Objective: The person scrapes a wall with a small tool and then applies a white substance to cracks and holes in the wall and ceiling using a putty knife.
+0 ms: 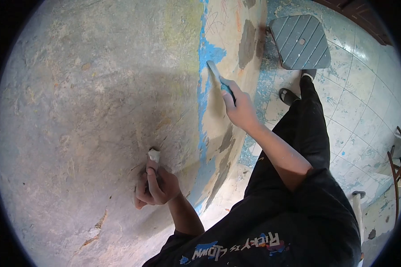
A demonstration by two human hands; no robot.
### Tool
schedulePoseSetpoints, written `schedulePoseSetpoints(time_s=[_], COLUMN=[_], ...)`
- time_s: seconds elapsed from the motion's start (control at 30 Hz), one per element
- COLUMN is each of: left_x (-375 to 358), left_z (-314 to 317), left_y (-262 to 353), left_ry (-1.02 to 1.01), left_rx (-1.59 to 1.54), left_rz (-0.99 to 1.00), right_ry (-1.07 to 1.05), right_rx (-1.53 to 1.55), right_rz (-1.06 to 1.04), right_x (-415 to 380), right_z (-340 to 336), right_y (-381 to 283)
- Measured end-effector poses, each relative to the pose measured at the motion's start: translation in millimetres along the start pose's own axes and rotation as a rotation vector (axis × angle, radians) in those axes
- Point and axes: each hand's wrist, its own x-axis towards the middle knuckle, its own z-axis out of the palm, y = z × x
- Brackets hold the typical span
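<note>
Against bare wall [75,89], right hand [240,107] grips scraper [219,79]; left hand [156,187] pinches putty [154,155].

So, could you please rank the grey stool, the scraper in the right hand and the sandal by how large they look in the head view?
1. grey stool, clearly the largest.
2. scraper in the right hand.
3. sandal.
The last two look close in size, and the hand hides part of the scraper, so their order is unsure.

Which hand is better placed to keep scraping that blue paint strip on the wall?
Right, probably. The right hand holds the scraper with its blade on the blue paint strip. The left hand is lower down, pressing a small white-tipped tool on bare plaster.
</note>
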Motion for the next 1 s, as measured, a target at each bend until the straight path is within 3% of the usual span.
schedulePoseSetpoints(time_s=[0.17, 0.37, 0.53, 0.77, 0.9, 1.0], left_x=[0.7, 0.0, -0.3, 0.0, 0.3, 0.8], left_z=[0.8, 0.7, 1.2, 0.1, 0.4, 0.0], left_y=[2.4, 2.0, 1.8, 2.2, 2.2, 1.9], left_ry=[-0.006, -0.021, -0.047, -0.057, -0.046, -0.031], left_rx=[-0.003, -0.003, 0.000, 0.023, -0.013, 0.008], left_rz=[-0.022, -0.006, -0.002, 0.008, -0.001, 0.013], right_ry=[0.029, -0.013, 0.016, -0.050, -0.030, -0.052], right_rx=[0.022, -0.045, -0.013, -0.015, 0.029, -0.004], right_rz=[-0.153, 0.008, -0.140, 0.019, -0.136, -0.024], right_x=[-42.0, 20.8, -27.3, 19.7, -29.2, -7.0], right_z=[19.4, -12.5, 12.1, -17.1, 6.7, -4.5], right_y=[26.3, -16.8, 27.3, -3.9, 16.2, 12.3])
